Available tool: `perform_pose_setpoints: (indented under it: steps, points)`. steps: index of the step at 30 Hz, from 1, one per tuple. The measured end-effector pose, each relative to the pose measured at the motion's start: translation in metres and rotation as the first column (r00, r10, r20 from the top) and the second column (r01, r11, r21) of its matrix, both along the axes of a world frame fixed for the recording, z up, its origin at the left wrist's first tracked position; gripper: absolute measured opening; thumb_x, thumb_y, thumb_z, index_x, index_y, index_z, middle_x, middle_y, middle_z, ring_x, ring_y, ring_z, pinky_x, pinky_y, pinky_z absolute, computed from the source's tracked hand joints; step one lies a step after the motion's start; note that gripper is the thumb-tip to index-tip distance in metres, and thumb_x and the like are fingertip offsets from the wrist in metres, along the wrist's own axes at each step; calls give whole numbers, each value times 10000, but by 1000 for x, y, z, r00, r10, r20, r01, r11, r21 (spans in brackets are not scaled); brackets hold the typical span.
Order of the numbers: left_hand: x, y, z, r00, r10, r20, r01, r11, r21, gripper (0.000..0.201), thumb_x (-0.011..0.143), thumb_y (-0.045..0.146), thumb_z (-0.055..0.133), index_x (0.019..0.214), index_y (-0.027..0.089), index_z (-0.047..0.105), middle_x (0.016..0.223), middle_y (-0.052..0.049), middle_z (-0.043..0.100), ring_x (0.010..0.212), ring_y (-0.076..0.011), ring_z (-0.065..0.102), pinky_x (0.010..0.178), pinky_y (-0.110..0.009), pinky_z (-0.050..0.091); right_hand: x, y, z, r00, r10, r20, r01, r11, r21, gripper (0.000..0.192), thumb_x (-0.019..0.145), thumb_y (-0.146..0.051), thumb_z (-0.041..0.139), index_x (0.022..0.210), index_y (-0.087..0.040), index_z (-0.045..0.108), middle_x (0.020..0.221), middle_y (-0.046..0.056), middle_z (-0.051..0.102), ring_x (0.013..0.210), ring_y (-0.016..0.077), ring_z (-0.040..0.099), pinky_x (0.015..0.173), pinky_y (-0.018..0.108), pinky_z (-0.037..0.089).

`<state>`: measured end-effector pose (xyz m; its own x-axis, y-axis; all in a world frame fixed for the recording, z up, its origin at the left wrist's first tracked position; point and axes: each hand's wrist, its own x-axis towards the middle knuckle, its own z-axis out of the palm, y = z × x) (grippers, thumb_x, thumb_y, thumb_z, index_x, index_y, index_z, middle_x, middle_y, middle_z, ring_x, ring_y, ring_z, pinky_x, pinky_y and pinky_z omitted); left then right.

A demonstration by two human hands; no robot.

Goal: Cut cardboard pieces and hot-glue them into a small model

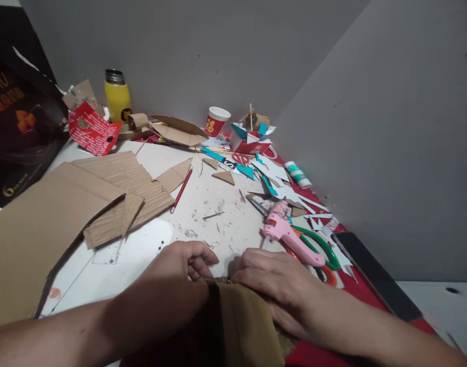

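A brown cardboard piece (246, 323), bent into a curved shape, is close to me at the bottom centre. Its far edge looks rough, and its left side lies in dark shadow. My left hand (183, 270) grips that edge from the left with its fingers curled, the thumb side against the board. From the right, my right hand (273, 280) wraps over the same piece, fingers bent at the far edge; its fingertips are partly hidden. Just beyond my right hand lies a pink hot glue gun (281, 229), beside scissors with green and orange handles (321, 250).
Large cardboard sheets (65, 204) cover the left. A red pencil (182, 191) and paper scraps (271, 168) lie farther off. At the back stand a yellow bottle (117, 97) and a paper cup (217, 122). A dark phone (376, 275) lies at right, near the grey wall (401, 127).
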<state>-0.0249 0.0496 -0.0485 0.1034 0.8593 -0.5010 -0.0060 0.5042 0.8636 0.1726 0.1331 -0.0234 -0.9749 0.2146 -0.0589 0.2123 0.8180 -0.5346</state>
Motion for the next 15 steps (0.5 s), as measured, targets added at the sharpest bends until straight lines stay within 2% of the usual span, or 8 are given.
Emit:
perform_pose_setpoints:
  steps: [6, 15]
  points:
    - [-2, 0, -9, 999, -20, 29, 20, 1000, 14, 330, 597, 96, 546, 905, 189, 618, 772, 3, 619, 624, -117, 527, 572, -246, 375, -3, 3, -6, 999, 3, -40, -6, 997, -72, 203, 889, -116, 399, 964, -153, 584, 823, 76, 577, 780, 173, 535, 679, 282, 433]
    - [-5, 1, -3, 999, -28, 38, 26, 999, 43, 338, 627, 154, 595, 962, 189, 628, 819, 0, 598, 620, -114, 534, 554, -241, 378, 3, 1, -17, 984, 45, -173, -15, 986, 168, 243, 965, -235, 335, 990, -141, 558, 745, 61, 540, 681, 170, 469, 582, 283, 366]
